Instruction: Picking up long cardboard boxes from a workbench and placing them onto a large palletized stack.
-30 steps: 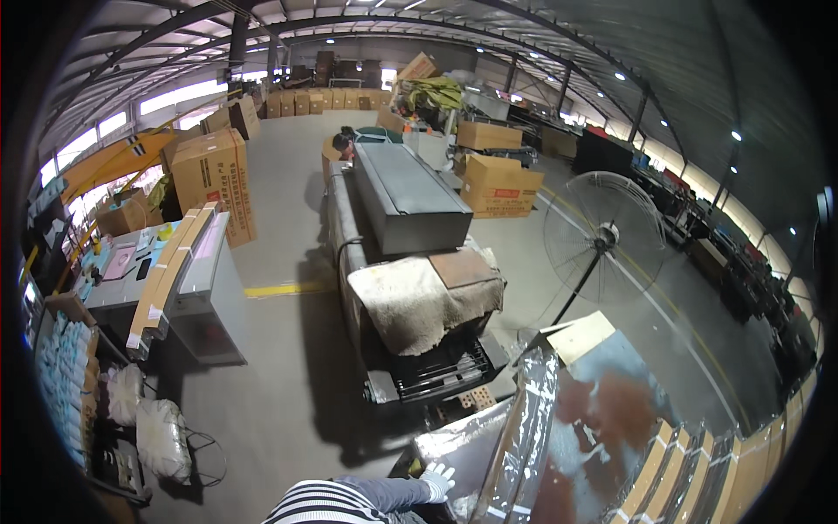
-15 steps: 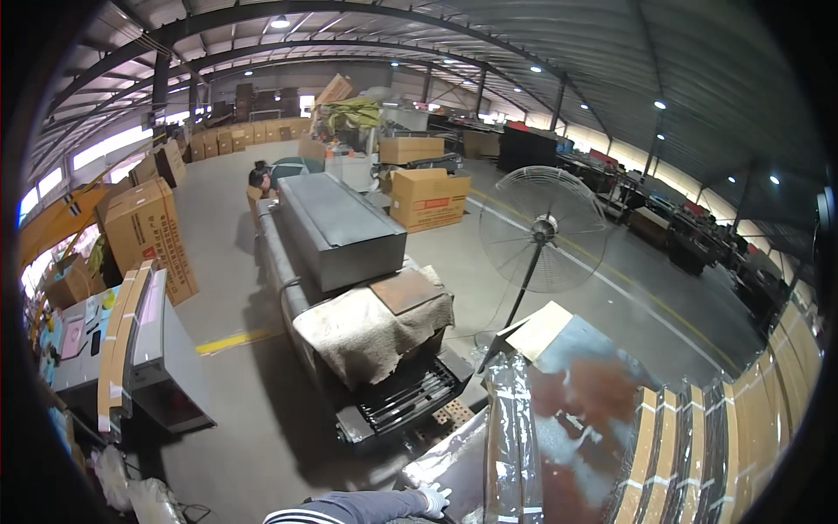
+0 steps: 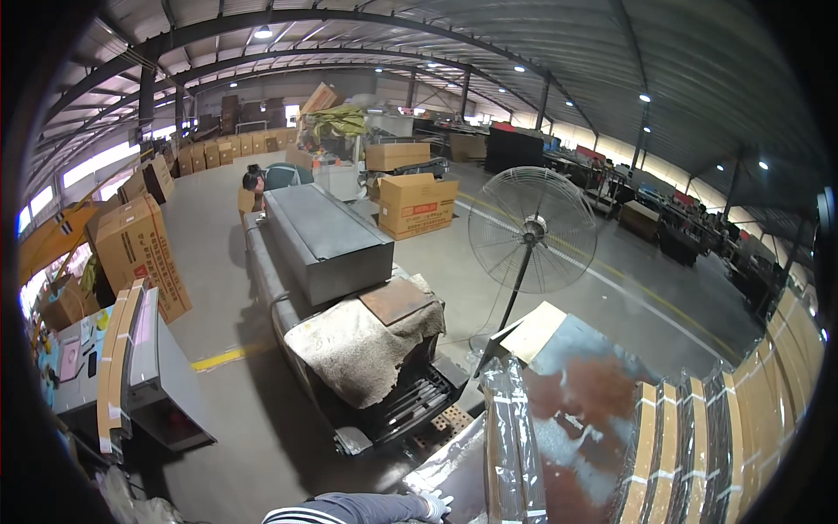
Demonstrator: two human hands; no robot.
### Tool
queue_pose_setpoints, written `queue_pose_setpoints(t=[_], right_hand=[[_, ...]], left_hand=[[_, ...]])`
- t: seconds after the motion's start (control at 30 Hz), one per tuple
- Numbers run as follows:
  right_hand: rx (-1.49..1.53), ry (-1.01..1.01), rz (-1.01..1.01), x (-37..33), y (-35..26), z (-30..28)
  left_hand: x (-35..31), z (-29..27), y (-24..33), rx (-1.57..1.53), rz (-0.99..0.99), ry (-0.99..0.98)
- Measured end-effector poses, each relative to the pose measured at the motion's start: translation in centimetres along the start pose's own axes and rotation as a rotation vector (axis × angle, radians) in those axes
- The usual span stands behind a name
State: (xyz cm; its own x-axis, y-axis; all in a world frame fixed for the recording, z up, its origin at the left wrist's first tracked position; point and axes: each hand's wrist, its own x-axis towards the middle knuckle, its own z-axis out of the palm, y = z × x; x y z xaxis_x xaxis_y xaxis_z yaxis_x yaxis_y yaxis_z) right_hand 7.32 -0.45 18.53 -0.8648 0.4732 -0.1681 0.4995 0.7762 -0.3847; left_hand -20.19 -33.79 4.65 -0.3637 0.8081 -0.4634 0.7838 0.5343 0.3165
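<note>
One long grey metal cabinet (image 3: 327, 223) is being held up mid-floor. One rust-stained blue tabletop (image 3: 580, 410), lower right, is being bordered on its left by two film-wrapped strips (image 3: 504, 445). One pedestal fan (image 3: 532, 229) is being held upright behind. One silvery film-wrapped panel (image 3: 458, 458), just left of the strips, is being touched by one gloved left hand (image 3: 433, 506), fingers being held spread. Right hand's grip: can't be told.

White glove (image 3: 436, 505); blue-grey sleeve (image 3: 375, 504); worktop (image 3: 592, 384) blue-grey, blotched red-brown.
</note>
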Motion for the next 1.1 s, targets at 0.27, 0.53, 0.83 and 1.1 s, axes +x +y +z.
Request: queue_pose_setpoints(t=[0.27, 0.53, 0.83, 1.1], right_hand=[[0.017, 0.13, -0.08, 0.1, 4.2, 2.8], [-0.015, -0.022, -0.077, 1.6, 1.2, -0.2], [-0.016, -0.117, -0.055, 1.9, 1.9, 1.3], [-0.002, -0.092, -0.095, 2.8, 0.7, 1.5]], left_hand=[[-0.6, -2.2, 1.9, -0.049, -0.166, -0.155], [-1.2, -2.3, 2.1, -0.058, -0.175, -0.14], [-0.9, -2.6, 2.7, -0.106, -0.226, -0.184], [-1.6, -3.2, 2.7, -0.091, -0.218, -0.173]])
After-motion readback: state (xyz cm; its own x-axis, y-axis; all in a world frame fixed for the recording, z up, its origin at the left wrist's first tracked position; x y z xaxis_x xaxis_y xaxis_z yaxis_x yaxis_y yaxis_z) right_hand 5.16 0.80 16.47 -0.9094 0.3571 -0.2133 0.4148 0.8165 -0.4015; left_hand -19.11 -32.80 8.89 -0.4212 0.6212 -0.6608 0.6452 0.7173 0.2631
